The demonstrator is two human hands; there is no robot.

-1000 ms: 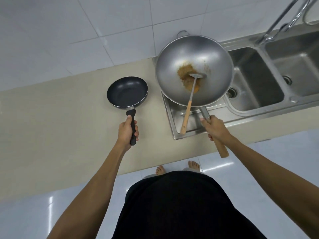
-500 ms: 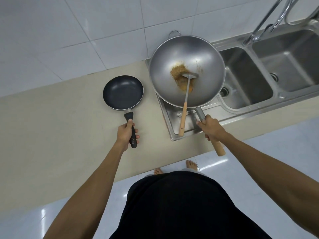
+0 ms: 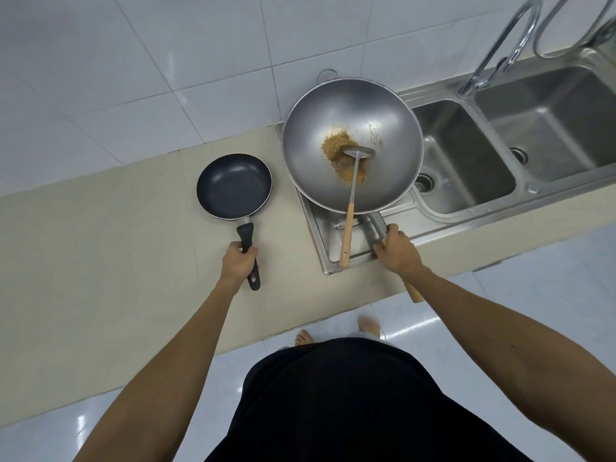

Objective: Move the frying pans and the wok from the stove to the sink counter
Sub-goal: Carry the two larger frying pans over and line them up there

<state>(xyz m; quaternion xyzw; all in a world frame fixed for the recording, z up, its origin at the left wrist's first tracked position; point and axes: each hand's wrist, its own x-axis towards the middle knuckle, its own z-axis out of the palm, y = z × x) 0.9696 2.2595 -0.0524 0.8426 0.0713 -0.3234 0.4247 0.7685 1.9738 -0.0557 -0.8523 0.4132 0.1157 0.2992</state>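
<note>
The left hand (image 3: 239, 263) gripped the frying pan (image 3: 234, 185) handle; the right hand (image 3: 396, 251) clamped the wok (image 3: 352, 145) handle. Tilting the wok over the sink (image 3: 463, 155) drainboard risked the spatula (image 3: 350, 208) sliding out.

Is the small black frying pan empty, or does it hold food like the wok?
Yes, it is empty: the frying pan shows only its bare dark inside, while the brown food lies in the wok under the spatula.

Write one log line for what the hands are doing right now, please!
left hand: grips small black frying pan handle | right hand: grips wok handle | spatula in wok | wok over sink drainboard
</note>
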